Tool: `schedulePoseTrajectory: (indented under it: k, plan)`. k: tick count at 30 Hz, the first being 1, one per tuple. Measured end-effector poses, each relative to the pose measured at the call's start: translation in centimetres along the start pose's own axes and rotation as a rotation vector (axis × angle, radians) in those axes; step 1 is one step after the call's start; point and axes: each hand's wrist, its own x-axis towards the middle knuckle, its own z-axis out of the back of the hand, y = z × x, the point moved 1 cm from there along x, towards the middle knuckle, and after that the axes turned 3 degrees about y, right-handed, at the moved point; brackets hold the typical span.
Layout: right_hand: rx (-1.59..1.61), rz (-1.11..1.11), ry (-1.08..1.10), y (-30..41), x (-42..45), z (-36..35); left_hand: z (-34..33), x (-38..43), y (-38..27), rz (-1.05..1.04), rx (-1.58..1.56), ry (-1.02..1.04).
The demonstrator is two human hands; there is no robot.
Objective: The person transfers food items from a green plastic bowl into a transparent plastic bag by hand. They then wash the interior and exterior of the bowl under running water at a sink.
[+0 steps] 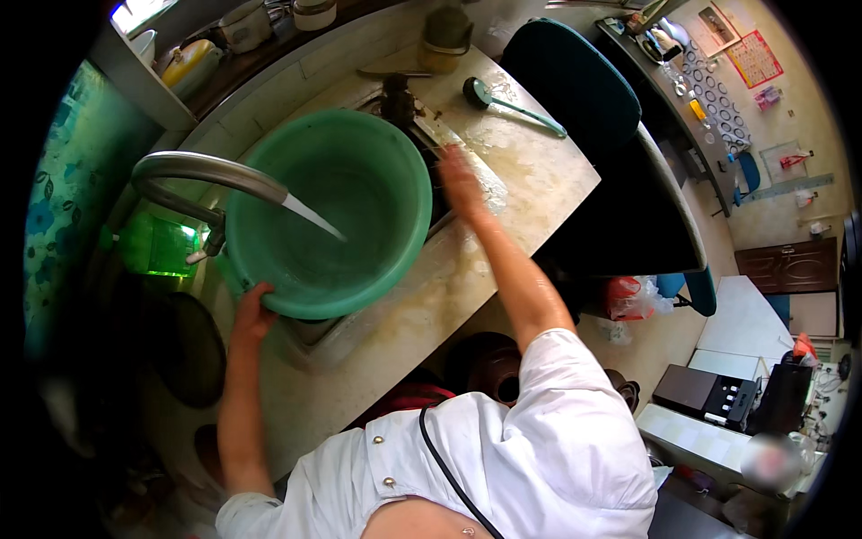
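A large green plastic basin rests over the sink, tilted a little. Water runs into it from a curved metal faucet. My left hand grips the basin's near left rim, thumb over the edge. Motion blurs my right hand, which is just right of the basin by the sink's edge; its fingers are too unclear to tell if they hold anything. Beyond it, a dark clump lies at the sink's far rim. A round-headed scrub brush with a teal handle lies on the wet countertop.
A knife and a lidded jar are at the counter's back. A green detergent bottle stands left of the faucet. Pots line the window ledge. A dark teal chair back borders the counter's right side.
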Motion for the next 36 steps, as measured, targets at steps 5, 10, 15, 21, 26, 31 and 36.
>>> schedulePoseTrajectory:
  k: [5, 10, 15, 21, 26, 31, 36]
  plan:
    - [-0.440, -0.678, -0.219, -12.1, -2.2, 7.1, -2.7, -2.2, -0.9, 0.022, -0.020, -0.050]
    - [-0.313, 0.044, 0.015, -0.8, -0.3, -1.2, -4.0, -3.5, -1.4, 0.015, -0.073, -0.112]
    - [-0.007, 0.194, 0.051, 9.7, -9.2, -0.7, -3.0, -3.5, -1.9, 0.043, -0.062, -0.111]
    - [0.090, 0.724, 0.780, 16.4, -19.9, -0.1, -3.9, -2.5, -1.1, 0.104, -0.062, -0.121]
    - [-0.186, 0.606, 0.616, 7.7, -10.6, 1.9, -3.5, -2.9, -0.1, 0.145, -0.053, -0.133]
    - [-0.257, 0.308, 0.232, 4.6, -10.1, 6.2, -3.2, -3.2, 1.3, 0.173, -0.141, -0.166]
    - [-0.477, -0.143, -0.096, 3.2, -10.5, 1.7, -4.4, -3.4, 2.7, 0.177, -0.219, -0.167]
